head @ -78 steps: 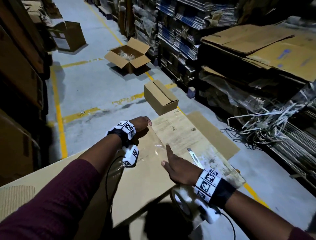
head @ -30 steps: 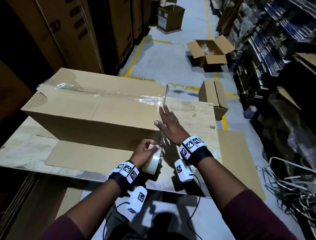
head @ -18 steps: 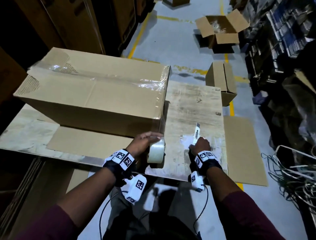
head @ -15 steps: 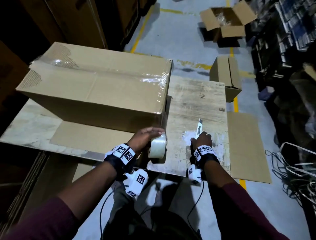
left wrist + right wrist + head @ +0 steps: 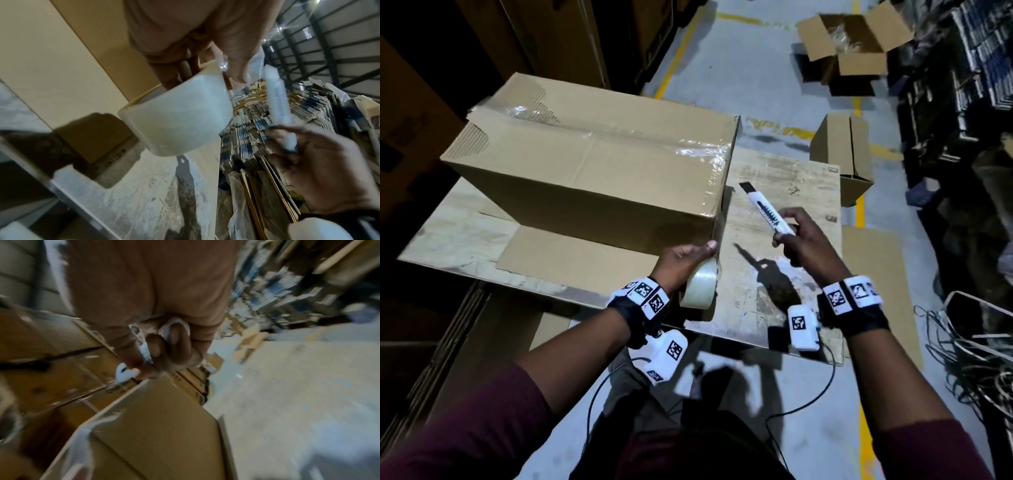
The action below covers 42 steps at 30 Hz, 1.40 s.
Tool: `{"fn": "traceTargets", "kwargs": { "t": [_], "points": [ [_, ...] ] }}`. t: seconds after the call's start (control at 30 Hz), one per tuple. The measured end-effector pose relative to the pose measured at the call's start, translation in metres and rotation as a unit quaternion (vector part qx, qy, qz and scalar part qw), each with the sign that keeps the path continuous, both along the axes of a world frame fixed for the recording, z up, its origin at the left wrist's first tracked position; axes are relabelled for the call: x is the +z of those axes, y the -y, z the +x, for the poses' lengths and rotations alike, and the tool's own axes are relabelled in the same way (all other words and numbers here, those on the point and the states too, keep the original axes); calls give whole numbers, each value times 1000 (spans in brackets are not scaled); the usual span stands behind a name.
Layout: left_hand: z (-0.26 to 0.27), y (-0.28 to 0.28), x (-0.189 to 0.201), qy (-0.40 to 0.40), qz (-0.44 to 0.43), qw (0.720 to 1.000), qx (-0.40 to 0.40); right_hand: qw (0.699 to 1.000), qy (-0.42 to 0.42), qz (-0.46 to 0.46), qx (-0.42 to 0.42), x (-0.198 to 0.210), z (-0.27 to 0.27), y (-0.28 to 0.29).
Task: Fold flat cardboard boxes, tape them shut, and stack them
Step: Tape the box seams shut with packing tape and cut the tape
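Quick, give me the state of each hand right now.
Left hand: closed, gripping the roll of clear tape beside the taped box.
Right hand: closed, fingers wrapped round the white box cutter, lifted off the table.

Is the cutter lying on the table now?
No, the right hand grips the cutter and holds it in the air above the table.
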<state>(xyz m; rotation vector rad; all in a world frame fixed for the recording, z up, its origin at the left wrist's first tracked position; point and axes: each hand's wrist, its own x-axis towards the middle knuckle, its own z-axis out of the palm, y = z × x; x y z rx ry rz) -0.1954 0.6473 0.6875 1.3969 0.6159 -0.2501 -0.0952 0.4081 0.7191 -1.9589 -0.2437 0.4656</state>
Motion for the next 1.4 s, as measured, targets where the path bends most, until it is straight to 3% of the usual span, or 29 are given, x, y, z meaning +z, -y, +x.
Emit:
{"fn": "traceTargets", "kwargs": {
  "t": [0.13, 0.23, 0.37, 0.63, 0.73, 1.1, 1.3, 1.4],
  "points": [
    [-1, 4, -2, 11, 1, 1000, 10, 974, 137, -82, 161, 61, -9, -6],
    [-2, 6, 2, 11, -14, 1000, 9, 944, 173, -167, 228, 77, -14, -13],
    [-4, 2, 4, 11, -17, 1000, -9, 896, 247, -265, 255, 78, -20, -12],
    [-8, -5, 10, -7, -1, 999, -52, 869, 345, -237, 265, 87, -25, -8],
    [-8, -7, 10, -15, 4, 998, -58, 845, 373, -271, 272, 91, -28, -16],
    [-7, -7, 17, -21, 13, 997, -67, 773, 363, -418, 310, 113, -39, -44],
    [-7, -10, 13, -39, 8, 996, -86, 688, 347, -547, 328, 111, -44, -62],
    [-8, -11, 15, -39, -19, 995, -90, 699, 317, -552, 327, 99, -38, -43]
  ]
}}
